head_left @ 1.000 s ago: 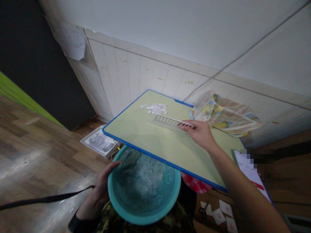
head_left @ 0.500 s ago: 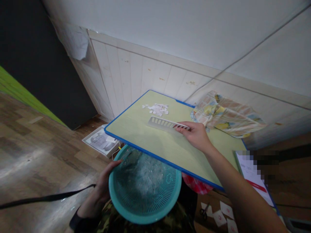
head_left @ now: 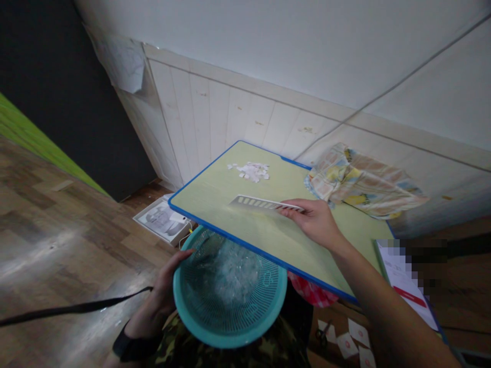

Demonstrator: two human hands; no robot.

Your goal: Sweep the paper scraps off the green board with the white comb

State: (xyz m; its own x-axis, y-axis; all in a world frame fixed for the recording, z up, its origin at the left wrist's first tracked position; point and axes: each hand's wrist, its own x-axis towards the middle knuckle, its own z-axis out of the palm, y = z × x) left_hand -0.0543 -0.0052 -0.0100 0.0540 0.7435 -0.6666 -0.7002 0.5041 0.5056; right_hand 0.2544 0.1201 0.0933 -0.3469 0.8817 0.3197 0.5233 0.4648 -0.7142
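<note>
My right hand [head_left: 313, 221] grips one end of a white slotted plastic strip [head_left: 261, 204] that lies across a pale green table top with a blue edge [head_left: 215, 197]. Beyond the strip, near the table's far edge, lies a small heap of white paper scraps [head_left: 251, 171]. My left hand [head_left: 163, 295] holds the rim of a teal perforated basket [head_left: 230, 296] just below the table's near edge. The basket holds a pile of pale scraps.
A patterned cloth [head_left: 364, 184] lies on the table's right far corner against the white panelled wall. A framed picture [head_left: 163, 221] lies on the wooden floor to the left. Papers [head_left: 402, 276], small cards [head_left: 355, 337] and scissors [head_left: 321, 335] lie lower right. A black strap [head_left: 72, 309] crosses the floor.
My right hand has drawn the slotted strip nearer to the table's near edge, away from the scrap heap. The basket stays under the edge in my left hand.
</note>
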